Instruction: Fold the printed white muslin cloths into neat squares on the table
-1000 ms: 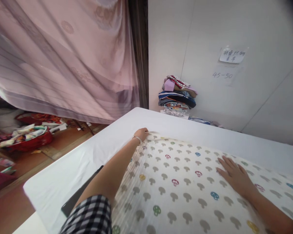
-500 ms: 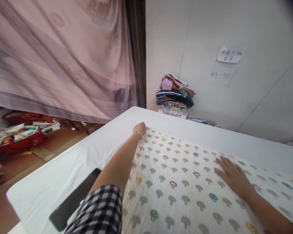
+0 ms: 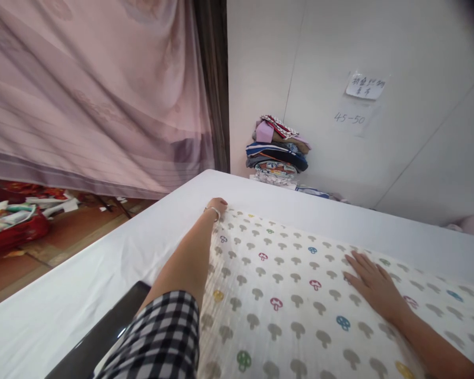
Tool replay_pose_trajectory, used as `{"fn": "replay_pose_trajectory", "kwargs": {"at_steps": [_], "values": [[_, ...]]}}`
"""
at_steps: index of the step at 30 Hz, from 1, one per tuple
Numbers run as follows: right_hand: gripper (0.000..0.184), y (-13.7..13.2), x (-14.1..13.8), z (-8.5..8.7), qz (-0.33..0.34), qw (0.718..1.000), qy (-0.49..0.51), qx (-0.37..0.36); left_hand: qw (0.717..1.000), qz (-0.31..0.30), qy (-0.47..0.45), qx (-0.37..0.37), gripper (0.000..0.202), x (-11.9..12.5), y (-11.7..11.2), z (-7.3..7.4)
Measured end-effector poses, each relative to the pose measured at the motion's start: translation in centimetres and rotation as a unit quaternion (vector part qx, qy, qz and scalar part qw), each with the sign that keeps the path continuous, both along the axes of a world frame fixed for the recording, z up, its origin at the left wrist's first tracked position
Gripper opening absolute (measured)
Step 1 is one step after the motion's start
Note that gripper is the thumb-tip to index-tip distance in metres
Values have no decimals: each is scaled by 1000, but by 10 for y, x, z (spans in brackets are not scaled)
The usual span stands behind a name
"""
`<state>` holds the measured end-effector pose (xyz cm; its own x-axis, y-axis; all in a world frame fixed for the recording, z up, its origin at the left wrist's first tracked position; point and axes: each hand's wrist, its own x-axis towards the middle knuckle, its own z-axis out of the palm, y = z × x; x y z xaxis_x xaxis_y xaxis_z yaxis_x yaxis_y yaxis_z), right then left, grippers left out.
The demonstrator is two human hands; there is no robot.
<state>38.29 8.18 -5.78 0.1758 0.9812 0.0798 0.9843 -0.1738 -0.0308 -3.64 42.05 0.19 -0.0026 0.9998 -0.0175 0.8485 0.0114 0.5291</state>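
Fingers (image 3: 358, 261) of the right hand (image 3: 375, 287) lie spread and flat, grasping nothing, pressed on a mushroom-print cloth (image 3: 284, 295) that covers the near right part of a white counter (image 3: 102, 273). Left hand (image 3: 217, 203), a thin bracelet (image 3: 213, 211) at its wrist, reaches to the cloth's far left corner. Its fingers curl down over the edge there, and whether they pinch the fabric cannot be told from this angle. A checked sleeve (image 3: 158, 337) covers the upper left arm at the near edge. Just left of that arm a dark, glossy flat device (image 3: 98, 337) lies on the counter, partly hidden by the sleeve. At the far side, against the white wall (image 3: 418, 116), stands a pile of folded fabrics (image 3: 277, 152), with a handwritten paper note (image 3: 365, 87) stuck on the wall to its right. A pink curtain (image 3: 90, 95) hangs on the left, and a red basket (image 3: 11, 234) of scraps sits on the floor (image 3: 31, 263) beneath it.
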Motion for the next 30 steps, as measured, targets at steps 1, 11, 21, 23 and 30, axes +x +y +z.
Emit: {"fn": "replay_pose_trajectory", "kwargs": {"at_steps": [1,11,21,23,30], "values": [[64,0,0,0,-2,1000,1,-3,1000,-1,10,5,17,-1,-3,-3],[63,0,3,-4,5,1000,6,9,991,-59,70,99,34,3,-32,1],[64,1,9,-12,12,1000,-2,9,960,-213,173,59,76,10,-104,-25],[64,1,10,-13,14,1000,-6,17,964,-204,166,36,76,7,-103,-24],[64,3,10,-17,20,1000,4,21,968,-161,173,84,64,-12,-97,-13]]}}
